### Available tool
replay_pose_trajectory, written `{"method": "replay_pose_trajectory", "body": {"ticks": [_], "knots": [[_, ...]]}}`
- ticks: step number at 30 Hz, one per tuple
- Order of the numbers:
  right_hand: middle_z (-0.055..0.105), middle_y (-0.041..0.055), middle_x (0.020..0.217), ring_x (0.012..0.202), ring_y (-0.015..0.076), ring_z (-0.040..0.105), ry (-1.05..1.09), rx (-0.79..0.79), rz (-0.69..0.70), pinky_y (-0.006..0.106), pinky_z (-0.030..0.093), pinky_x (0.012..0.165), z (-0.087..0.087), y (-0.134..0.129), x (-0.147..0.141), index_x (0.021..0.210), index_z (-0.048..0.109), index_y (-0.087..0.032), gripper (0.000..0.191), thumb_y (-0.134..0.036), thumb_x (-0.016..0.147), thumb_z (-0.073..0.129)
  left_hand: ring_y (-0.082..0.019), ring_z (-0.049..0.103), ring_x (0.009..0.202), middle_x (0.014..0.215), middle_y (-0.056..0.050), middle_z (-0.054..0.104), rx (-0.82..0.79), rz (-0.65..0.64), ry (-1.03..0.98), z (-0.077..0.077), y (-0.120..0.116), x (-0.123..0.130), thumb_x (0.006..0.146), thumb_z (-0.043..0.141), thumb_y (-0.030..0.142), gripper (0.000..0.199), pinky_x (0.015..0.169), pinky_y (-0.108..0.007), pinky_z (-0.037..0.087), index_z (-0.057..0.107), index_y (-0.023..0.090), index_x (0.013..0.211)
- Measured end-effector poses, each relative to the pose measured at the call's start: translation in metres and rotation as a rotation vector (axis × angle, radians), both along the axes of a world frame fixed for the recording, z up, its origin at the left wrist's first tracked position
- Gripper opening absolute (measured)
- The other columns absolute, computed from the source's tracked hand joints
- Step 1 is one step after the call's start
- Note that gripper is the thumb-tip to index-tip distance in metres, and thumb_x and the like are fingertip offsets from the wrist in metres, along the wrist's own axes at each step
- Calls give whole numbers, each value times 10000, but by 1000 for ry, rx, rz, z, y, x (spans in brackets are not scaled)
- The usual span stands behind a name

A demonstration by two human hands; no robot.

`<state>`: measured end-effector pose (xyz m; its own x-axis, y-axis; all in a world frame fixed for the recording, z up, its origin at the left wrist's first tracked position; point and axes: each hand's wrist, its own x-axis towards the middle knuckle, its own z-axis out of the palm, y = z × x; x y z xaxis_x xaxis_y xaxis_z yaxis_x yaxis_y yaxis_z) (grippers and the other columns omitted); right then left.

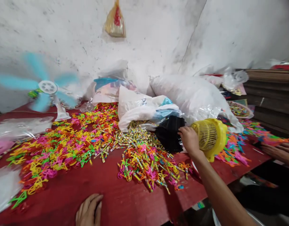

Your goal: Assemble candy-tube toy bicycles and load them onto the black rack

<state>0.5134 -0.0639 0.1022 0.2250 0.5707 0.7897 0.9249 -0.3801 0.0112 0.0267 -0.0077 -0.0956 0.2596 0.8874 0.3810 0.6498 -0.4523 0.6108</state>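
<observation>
My right hand (pixel 189 139) reaches over the red table, its fingertips closed on the edge of a black mesh basket (pixel 171 133), which tilts beside a white sack. Just right of this hand a yellow plastic basket (pixel 207 136) lies on its side. My left hand (pixel 89 210) rests at the table's near edge, holding nothing, its fingers loosely bent and apart from the thumb. Between the hands lies a pile of small patterned tubes (pixel 137 136) and colourful plastic pieces (pixel 150 161). A wider heap of bright plastic pieces (pixel 61 144) spreads to the left.
A blue-bladed fan (pixel 47 87) stands at the back left. White sacks (pixel 186 94) lean near the wall. Clear plastic bags (pixel 24 127) lie at the left. Another person's hands (pixel 279 152) are at the right edge, near more plastic pieces (pixel 233 149).
</observation>
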Motion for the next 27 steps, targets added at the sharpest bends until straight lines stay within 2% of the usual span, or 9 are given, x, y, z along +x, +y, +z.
{"method": "replay_pose_trajectory", "body": {"ticks": [4,9,11,13,16,19,22,25,27], "knots": [[704,117,805,754,251,592,-4,35,-20,387,464,736,8,6,8,769,669,-159,211,-219,850,484,-238,672,897,945,-42,733,21,-29,-30,3,-3,2,794,474,366,272,752,-367,532,717,287,885],[676,154,763,751,269,591,-19,269,-73,405,444,724,52,-7,14,785,661,-155,288,-293,907,439,-241,656,923,966,-55,724,-30,-12,-85,11,-8,4,789,481,353,267,793,-380,517,716,269,884],[686,140,802,808,259,613,-31,380,-17,398,454,765,67,-17,-2,796,659,-179,269,-343,914,481,-261,642,945,968,-68,718,-79,17,-144,17,-12,7,785,488,380,275,842,-424,496,716,255,876],[700,115,875,885,241,635,-27,449,131,395,468,822,70,-27,-33,839,659,-200,182,-335,898,551,-286,621,985,979,-82,712,-172,36,-240,28,-17,12,773,517,431,294,922,-485,451,712,241,883],[712,61,960,932,215,660,65,377,423,403,505,852,40,-41,-105,903,654,-233,57,-242,859,619,-283,606,1050,1081,-102,689,-455,72,-562,54,-23,18,782,539,532,404,1007,-500,401,678,217,993],[726,39,952,881,193,688,294,87,796,376,561,783,-19,-55,-185,955,666,-277,170,-191,909,526,-268,655,976,1127,-127,671,-860,-8,-1062,83,-25,18,835,446,624,589,916,-493,487,562,186,1212],[725,52,1001,976,214,671,488,-142,1014,414,565,833,-73,-61,-243,1004,681,-288,245,-199,948,460,-229,685,877,994,-103,710,-1019,74,-1316,101,-23,6,816,608,403,397,792,-393,565,604,144,1117],[696,50,1115,1105,207,611,489,-225,1055,413,536,902,-99,-60,-257,1117,654,-287,296,-165,952,440,-186,695,741,826,-65,722,-1008,316,-1296,100,-20,-17,710,651,81,201,728,-342,591,642,106,909],[689,61,1109,1077,204,613,478,-143,900,410,524,901,-104,-60,-241,1157,637,-290,324,-150,942,439,-190,697,705,778,-54,719,-983,432,-1281,94,-22,-34,702,624,41,165,723,-381,603,641,106,852]]}}
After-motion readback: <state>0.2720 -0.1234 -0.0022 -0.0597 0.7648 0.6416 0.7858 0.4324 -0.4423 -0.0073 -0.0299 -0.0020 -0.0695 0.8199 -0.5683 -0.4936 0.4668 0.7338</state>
